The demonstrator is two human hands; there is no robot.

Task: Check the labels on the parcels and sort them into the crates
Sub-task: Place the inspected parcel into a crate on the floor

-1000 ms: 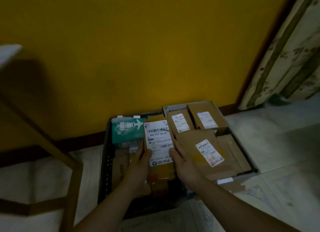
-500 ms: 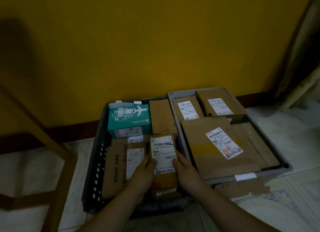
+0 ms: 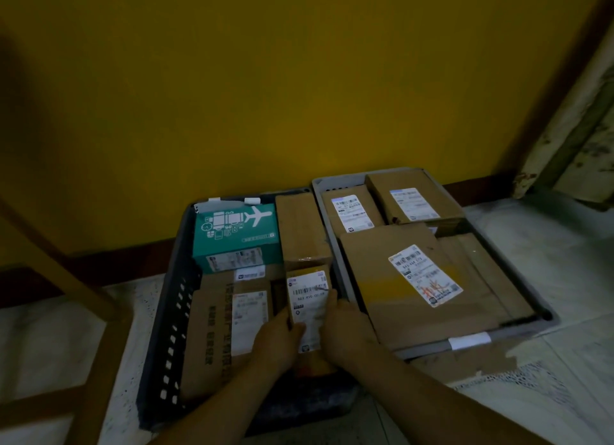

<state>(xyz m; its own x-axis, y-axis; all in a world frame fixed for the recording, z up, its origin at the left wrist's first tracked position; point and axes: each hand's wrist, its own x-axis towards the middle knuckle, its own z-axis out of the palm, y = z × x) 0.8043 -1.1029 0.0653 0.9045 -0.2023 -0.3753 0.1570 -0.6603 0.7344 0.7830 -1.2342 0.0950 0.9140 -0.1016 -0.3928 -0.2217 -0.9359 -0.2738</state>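
A small brown parcel (image 3: 307, 298) with a white barcode label lies low in the dark crate (image 3: 167, 315), near its right wall. My left hand (image 3: 277, 340) grips its left edge and my right hand (image 3: 345, 331) grips its right edge. In the same crate sit a teal box (image 3: 237, 232) printed with an aeroplane, a long brown box (image 3: 300, 228) and a flat brown carton (image 3: 216, 328) with a label. The grey crate (image 3: 471, 341) on the right holds several labelled brown parcels, the largest being a flat one (image 3: 415, 285).
Both crates stand on a pale tiled floor against a yellow wall (image 3: 265, 79) with a dark skirting. A wooden frame (image 3: 83, 298) rises at the left. A worn door frame (image 3: 571, 145) stands at the right. Torn brown cardboard (image 3: 465, 361) lies in front of the grey crate.
Both hands have lowered the small labelled parcel from above the crates down into the dark crate. The view has dropped closer to the crates.
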